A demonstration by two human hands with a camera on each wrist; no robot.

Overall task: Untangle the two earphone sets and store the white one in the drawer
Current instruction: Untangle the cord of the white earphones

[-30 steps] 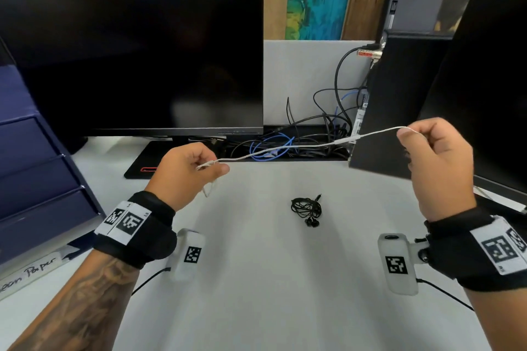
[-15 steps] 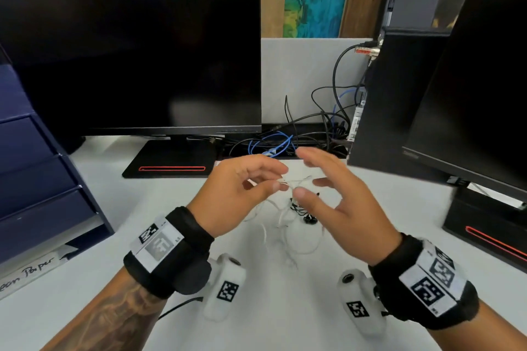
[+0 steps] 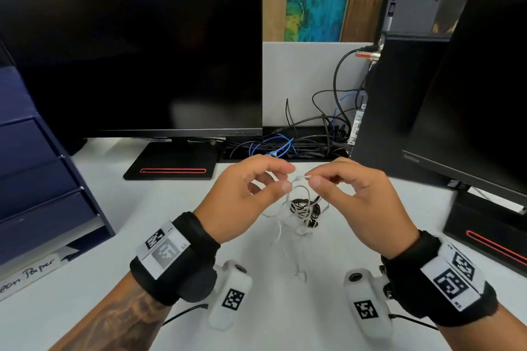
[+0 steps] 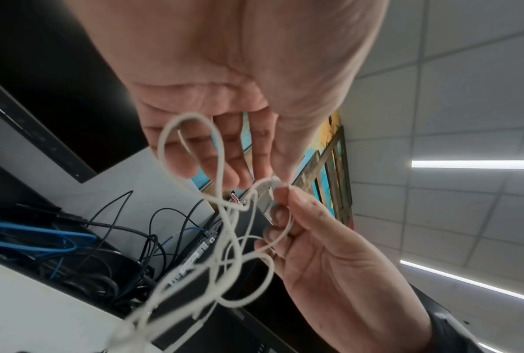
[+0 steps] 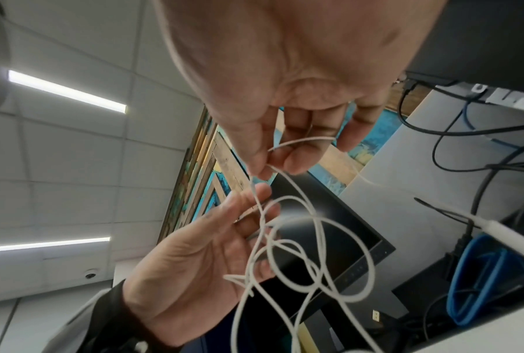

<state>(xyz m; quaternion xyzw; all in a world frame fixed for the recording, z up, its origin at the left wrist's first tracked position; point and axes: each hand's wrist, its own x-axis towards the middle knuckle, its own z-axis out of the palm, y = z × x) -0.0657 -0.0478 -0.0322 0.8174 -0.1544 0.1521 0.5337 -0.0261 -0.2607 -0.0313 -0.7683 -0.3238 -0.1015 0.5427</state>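
We are pinching the white earphone cord (image 3: pixel 298 179) between right hand (image 3: pixel 362 202) and left hand (image 3: pixel 245 196), its loops hanging straight below. The black set (image 3: pixel 305 208) is lying coiled on the desk (image 3: pixel 285 308) beneath; the blue drawers (image 3: pixel 37 179) are standing nearer our left hand.

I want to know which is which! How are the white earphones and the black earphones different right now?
The white earphones are up in the air, pinched between the left hand and the right hand; the black earphones lie on the desk, and no hand touches them. The white cord hangs in loose open loops, while the black cord sits bunched in a small bundle. Both are thin corded earphones, near the middle of the desk.
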